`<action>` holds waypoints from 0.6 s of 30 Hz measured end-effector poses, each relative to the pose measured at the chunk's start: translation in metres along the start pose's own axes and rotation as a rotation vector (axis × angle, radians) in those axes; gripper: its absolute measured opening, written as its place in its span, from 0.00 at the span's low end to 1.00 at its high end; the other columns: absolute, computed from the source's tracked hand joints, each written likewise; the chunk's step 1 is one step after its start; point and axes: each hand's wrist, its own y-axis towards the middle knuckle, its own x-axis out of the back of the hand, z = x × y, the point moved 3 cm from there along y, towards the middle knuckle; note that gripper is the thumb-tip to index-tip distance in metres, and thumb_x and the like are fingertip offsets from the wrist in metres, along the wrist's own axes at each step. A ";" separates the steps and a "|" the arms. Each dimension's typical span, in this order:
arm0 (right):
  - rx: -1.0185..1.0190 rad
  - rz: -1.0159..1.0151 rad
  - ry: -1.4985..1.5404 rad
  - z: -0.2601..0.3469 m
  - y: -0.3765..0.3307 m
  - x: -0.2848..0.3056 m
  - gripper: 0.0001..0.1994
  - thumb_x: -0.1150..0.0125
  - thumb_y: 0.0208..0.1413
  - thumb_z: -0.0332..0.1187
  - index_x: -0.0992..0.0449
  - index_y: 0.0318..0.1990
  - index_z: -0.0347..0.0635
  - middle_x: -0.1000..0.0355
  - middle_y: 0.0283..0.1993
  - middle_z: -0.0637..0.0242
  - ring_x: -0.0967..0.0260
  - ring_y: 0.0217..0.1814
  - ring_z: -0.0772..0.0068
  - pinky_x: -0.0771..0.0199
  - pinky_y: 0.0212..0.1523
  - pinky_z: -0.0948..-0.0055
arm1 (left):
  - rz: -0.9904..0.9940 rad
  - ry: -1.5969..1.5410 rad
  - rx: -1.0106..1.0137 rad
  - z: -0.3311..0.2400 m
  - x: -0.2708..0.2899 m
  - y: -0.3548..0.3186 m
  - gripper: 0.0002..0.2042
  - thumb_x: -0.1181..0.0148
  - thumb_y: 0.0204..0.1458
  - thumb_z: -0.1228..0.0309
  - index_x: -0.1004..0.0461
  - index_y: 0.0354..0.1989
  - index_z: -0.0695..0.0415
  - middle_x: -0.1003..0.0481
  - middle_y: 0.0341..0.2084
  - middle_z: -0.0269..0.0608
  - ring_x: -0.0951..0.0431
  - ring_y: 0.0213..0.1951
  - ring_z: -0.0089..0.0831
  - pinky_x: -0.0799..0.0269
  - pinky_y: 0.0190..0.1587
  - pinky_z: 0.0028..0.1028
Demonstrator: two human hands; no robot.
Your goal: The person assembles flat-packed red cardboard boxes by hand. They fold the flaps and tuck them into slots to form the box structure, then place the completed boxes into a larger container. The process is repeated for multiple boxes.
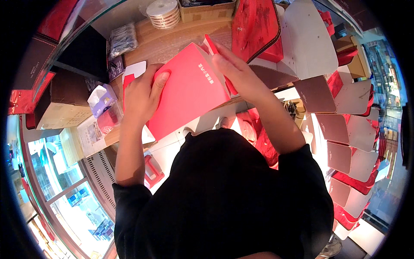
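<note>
I hold a red cardboard box (189, 93) tilted over a wooden counter (172, 39). My left hand (140, 95) grips its left side, thumb lying on the front face. My right hand (235, 69) presses on the box's upper right end, where a red and white flap (210, 44) sticks up. Both forearms are bare below black sleeves.
A roll of white ribbon (163, 13) sits at the counter's back. A dark red gift box (254, 26) stands to the right, with flat brown and white box blanks (340, 125) stacked down the right side. A tissue pack (101, 99) and cardboard boxes (60, 114) lie left. Glass display case (69, 185) below left.
</note>
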 end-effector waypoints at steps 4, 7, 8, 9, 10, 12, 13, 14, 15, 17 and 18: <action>0.030 -0.011 0.007 0.007 -0.001 0.000 0.28 0.49 0.56 0.47 0.41 0.61 0.42 0.34 0.52 0.60 0.38 0.52 0.75 0.37 0.51 0.76 | -0.023 -0.038 -0.017 0.007 -0.001 0.000 0.19 0.55 0.56 0.51 0.28 0.39 0.54 0.26 0.21 0.51 0.25 0.29 0.48 0.32 0.33 0.39; 0.029 -0.005 -0.023 0.009 0.000 0.001 0.28 0.49 0.57 0.48 0.41 0.61 0.41 0.34 0.52 0.59 0.37 0.51 0.74 0.36 0.50 0.76 | -0.016 -0.081 -0.004 0.009 -0.001 -0.001 0.19 0.54 0.56 0.52 0.27 0.38 0.55 0.27 0.20 0.51 0.25 0.28 0.48 0.33 0.32 0.39; 0.027 -0.002 -0.033 0.009 0.001 0.003 0.29 0.49 0.57 0.48 0.41 0.61 0.40 0.34 0.51 0.58 0.37 0.51 0.74 0.36 0.49 0.76 | -0.014 -0.094 0.002 0.010 -0.001 -0.002 0.18 0.54 0.56 0.52 0.27 0.37 0.55 0.27 0.19 0.52 0.25 0.27 0.49 0.33 0.32 0.39; 0.020 -0.009 -0.065 0.009 0.000 0.004 0.29 0.49 0.56 0.47 0.41 0.60 0.40 0.34 0.51 0.57 0.36 0.50 0.73 0.35 0.49 0.76 | -0.007 -0.090 0.006 0.011 -0.002 -0.002 0.19 0.54 0.56 0.52 0.27 0.37 0.55 0.27 0.19 0.52 0.25 0.27 0.49 0.33 0.32 0.39; 0.013 -0.016 -0.097 0.010 0.000 0.004 0.28 0.49 0.56 0.46 0.42 0.60 0.39 0.34 0.50 0.56 0.36 0.50 0.73 0.35 0.48 0.76 | 0.000 -0.085 0.008 0.013 -0.003 -0.002 0.19 0.54 0.56 0.52 0.27 0.37 0.55 0.27 0.18 0.52 0.25 0.27 0.49 0.33 0.31 0.39; 0.002 -0.015 -0.152 0.012 -0.001 0.004 0.28 0.49 0.57 0.45 0.43 0.61 0.38 0.34 0.49 0.58 0.36 0.49 0.74 0.35 0.48 0.77 | 0.012 -0.097 0.021 0.014 -0.004 -0.001 0.19 0.53 0.56 0.52 0.27 0.37 0.56 0.28 0.18 0.52 0.26 0.26 0.49 0.34 0.31 0.39; -0.002 -0.007 -0.174 0.013 -0.002 0.003 0.28 0.49 0.57 0.44 0.43 0.61 0.38 0.34 0.49 0.61 0.37 0.50 0.76 0.36 0.49 0.78 | 0.017 -0.113 0.031 0.014 -0.004 -0.001 0.19 0.53 0.56 0.52 0.27 0.37 0.56 0.28 0.18 0.52 0.26 0.26 0.49 0.34 0.30 0.38; -0.006 0.002 -0.197 0.013 -0.002 0.002 0.28 0.50 0.58 0.43 0.44 0.62 0.38 0.35 0.49 0.64 0.38 0.50 0.78 0.37 0.49 0.79 | 0.022 -0.130 0.041 0.014 -0.003 -0.001 0.19 0.53 0.56 0.53 0.27 0.38 0.56 0.28 0.17 0.52 0.26 0.26 0.49 0.34 0.30 0.38; 0.025 -0.003 -0.205 0.015 -0.003 0.001 0.28 0.49 0.57 0.43 0.45 0.62 0.39 0.34 0.48 0.63 0.37 0.50 0.77 0.37 0.49 0.78 | 0.011 -0.126 0.019 0.013 -0.004 0.000 0.18 0.53 0.56 0.53 0.27 0.37 0.57 0.28 0.17 0.52 0.26 0.25 0.48 0.34 0.30 0.38; 0.087 -0.013 -0.223 0.018 -0.003 -0.002 0.29 0.49 0.57 0.43 0.45 0.63 0.40 0.34 0.48 0.61 0.37 0.49 0.76 0.36 0.49 0.77 | -0.012 -0.121 -0.026 0.013 -0.003 0.001 0.18 0.53 0.56 0.54 0.27 0.37 0.57 0.29 0.17 0.52 0.26 0.25 0.48 0.34 0.29 0.36; 0.098 -0.018 -0.253 0.020 -0.003 -0.002 0.29 0.49 0.57 0.43 0.45 0.63 0.41 0.34 0.48 0.61 0.37 0.49 0.76 0.36 0.49 0.77 | -0.006 -0.133 -0.031 0.013 -0.003 0.002 0.18 0.53 0.57 0.54 0.27 0.37 0.58 0.29 0.17 0.52 0.26 0.24 0.47 0.34 0.29 0.36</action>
